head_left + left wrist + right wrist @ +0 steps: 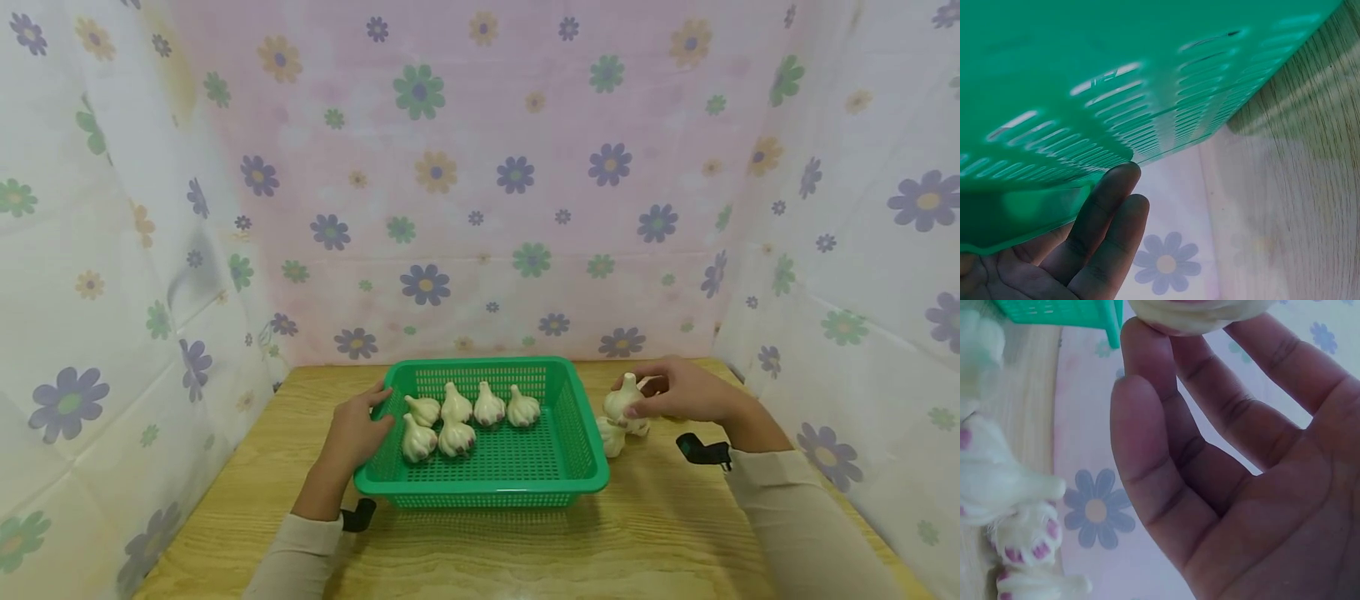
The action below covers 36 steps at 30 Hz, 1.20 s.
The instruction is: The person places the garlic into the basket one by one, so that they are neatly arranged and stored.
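Observation:
A green plastic basket (480, 486) stands on the table with several garlic bulbs (490, 406) grouped toward its left and back. My left hand (358, 429) holds the basket's left rim; in the left wrist view its fingers (1100, 206) reach under the rim along the slotted outer wall (1147, 119). To the right of the basket, my right hand (682, 390) pinches a garlic bulb (622, 402) with its neck pointing up. That bulb (1204, 315) shows only its underside at the top of the right wrist view. More garlic bulbs (612, 438) lie below it, partly hidden.
The wooden table (480, 558) has a flower-patterned cloth (480, 275) behind it and at both sides. Loose garlic bulbs (997, 472) lie along the left of the right wrist view. Black wrist mounts (702, 450) stick out from both forearms.

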Available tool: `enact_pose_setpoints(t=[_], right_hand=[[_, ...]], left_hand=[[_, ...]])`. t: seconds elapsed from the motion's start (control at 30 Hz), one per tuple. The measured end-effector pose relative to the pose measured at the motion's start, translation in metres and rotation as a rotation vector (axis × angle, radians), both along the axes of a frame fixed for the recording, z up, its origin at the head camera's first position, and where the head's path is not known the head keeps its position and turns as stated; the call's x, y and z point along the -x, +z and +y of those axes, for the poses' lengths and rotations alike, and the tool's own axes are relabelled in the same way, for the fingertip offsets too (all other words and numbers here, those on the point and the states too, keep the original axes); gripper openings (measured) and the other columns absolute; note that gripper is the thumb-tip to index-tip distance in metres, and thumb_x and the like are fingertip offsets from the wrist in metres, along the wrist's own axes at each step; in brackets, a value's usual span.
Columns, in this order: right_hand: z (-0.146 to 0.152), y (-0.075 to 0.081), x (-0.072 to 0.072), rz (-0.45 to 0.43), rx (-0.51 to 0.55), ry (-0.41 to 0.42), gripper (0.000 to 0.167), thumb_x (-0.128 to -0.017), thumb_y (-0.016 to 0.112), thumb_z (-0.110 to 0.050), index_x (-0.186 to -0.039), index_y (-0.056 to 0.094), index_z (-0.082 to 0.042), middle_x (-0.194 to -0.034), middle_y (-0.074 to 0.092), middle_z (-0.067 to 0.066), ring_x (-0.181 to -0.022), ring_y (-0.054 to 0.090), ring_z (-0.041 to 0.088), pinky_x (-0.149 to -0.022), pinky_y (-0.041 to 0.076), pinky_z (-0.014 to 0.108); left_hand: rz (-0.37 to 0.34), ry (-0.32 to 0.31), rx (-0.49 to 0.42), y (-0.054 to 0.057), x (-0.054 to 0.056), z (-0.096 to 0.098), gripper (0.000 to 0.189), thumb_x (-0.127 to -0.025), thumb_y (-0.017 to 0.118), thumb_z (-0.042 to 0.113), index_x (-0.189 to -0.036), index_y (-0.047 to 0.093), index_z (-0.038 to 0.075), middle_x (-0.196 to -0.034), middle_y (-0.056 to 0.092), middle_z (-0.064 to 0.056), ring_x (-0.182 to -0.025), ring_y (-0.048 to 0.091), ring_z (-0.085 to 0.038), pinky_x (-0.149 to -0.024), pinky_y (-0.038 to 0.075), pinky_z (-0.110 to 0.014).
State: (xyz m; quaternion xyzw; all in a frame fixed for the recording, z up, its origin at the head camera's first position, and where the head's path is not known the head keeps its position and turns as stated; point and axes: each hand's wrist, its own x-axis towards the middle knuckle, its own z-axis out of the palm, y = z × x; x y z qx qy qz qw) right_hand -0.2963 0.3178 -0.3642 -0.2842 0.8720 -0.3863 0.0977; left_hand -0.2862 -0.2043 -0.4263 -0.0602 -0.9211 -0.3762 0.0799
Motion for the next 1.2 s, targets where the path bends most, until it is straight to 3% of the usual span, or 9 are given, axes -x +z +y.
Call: enact_pose_setpoints(t=[0.13,0.2,0.37,0.6,0.73,0.97,1.03,1.13,1.2], right_hand=[[-0.01,0.005,0.006,0.013,-0.004,-0.012,0.037,-0.093,0.079,-0.029,-0.127,0.071,-0.016,-0.101,0.074,0.01,-0.073,0.066,0.013,-0.055,0.053,0.034],[-0.016,0.009,0.008,0.019,-0.008,-0.017,0.043,-0.092,0.079,-0.029,-0.131,0.07,-0.01,-0.113,0.074,0.013,-0.083,0.071,0.017,-0.061,0.055,0.034],[-0.028,0.015,0.014,0.003,-0.027,-0.042,0.054,-0.091,0.081,-0.032,-0.135,0.067,-0.004,-0.12,0.073,0.017,-0.097,0.074,0.022,-0.076,0.059,0.035],[-0.045,0.016,0.026,0.019,-0.029,-0.024,0.027,-0.09,0.081,-0.035,-0.111,0.078,-0.018,-0.113,0.074,0.006,-0.112,0.071,0.026,-0.083,0.06,0.038],[-0.055,0.017,0.03,0.022,-0.044,0.009,0.019,-0.092,0.079,-0.037,-0.101,0.078,-0.021,-0.108,0.076,0.002,-0.106,0.073,0.025,-0.079,0.06,0.038],[-0.074,0.022,0.038,0.029,-0.016,0.076,0.018,-0.091,0.08,-0.034,-0.101,0.081,-0.019,-0.109,0.078,0.0,-0.105,0.075,0.019,-0.087,0.06,0.035],[-0.079,0.022,0.04,0.039,-0.011,0.089,0.018,-0.091,0.08,-0.034,-0.093,0.079,-0.016,-0.097,0.076,-0.004,-0.092,0.074,0.012,-0.08,0.06,0.031],[-0.086,0.022,0.043,0.06,-0.006,0.116,0.035,-0.091,0.08,-0.033,-0.073,0.063,-0.008,-0.067,0.051,-0.011,-0.058,0.048,0.004,-0.058,0.046,0.025],[-0.09,0.021,0.046,0.074,-0.003,0.133,0.046,-0.092,0.08,-0.033,-0.068,0.05,-0.006,-0.063,0.03,-0.007,-0.055,0.027,0.007,-0.053,0.035,0.027]], left_hand=[[-0.001,0.002,0.004,0.0,0.0,-0.002,0.054,-0.097,0.064,0.012,-0.151,0.055,0.007,-0.166,0.038,-0.008,-0.041,0.029,-0.01,-0.043,0.037,-0.026],[0.001,0.004,0.008,-0.001,0.001,-0.003,0.054,-0.098,0.064,0.012,-0.151,0.054,0.008,-0.166,0.038,-0.008,-0.041,0.028,-0.011,-0.043,0.036,-0.025],[0.006,0.005,0.011,-0.002,0.003,-0.003,0.055,-0.097,0.065,0.012,-0.151,0.055,0.007,-0.166,0.039,-0.008,-0.043,0.035,-0.01,-0.044,0.038,-0.027],[0.008,0.005,0.011,-0.003,0.003,-0.002,0.055,-0.097,0.066,0.011,-0.15,0.055,0.007,-0.165,0.039,-0.007,-0.043,0.033,-0.011,-0.045,0.039,-0.028],[0.011,0.0,0.012,-0.003,0.003,-0.002,0.054,-0.097,0.065,0.012,-0.15,0.055,0.007,-0.165,0.039,-0.008,-0.042,0.03,-0.01,-0.044,0.038,-0.027],[0.021,0.001,0.021,-0.003,0.003,-0.004,0.054,-0.097,0.065,0.012,-0.15,0.055,0.007,-0.165,0.039,-0.01,-0.042,0.033,-0.01,-0.044,0.039,-0.027],[0.021,0.004,0.022,-0.004,0.003,-0.004,0.054,-0.097,0.066,0.012,-0.15,0.055,0.007,-0.165,0.039,-0.01,-0.042,0.033,-0.01,-0.044,0.039,-0.027],[0.02,-0.001,0.018,-0.005,0.004,-0.003,0.054,-0.097,0.066,0.012,-0.15,0.055,0.006,-0.165,0.039,-0.01,-0.041,0.032,-0.01,-0.044,0.039,-0.027],[0.017,0.002,0.017,-0.006,0.004,-0.003,0.054,-0.097,0.066,0.011,-0.15,0.055,0.007,-0.165,0.039,-0.009,-0.041,0.029,-0.011,-0.043,0.038,-0.026]])
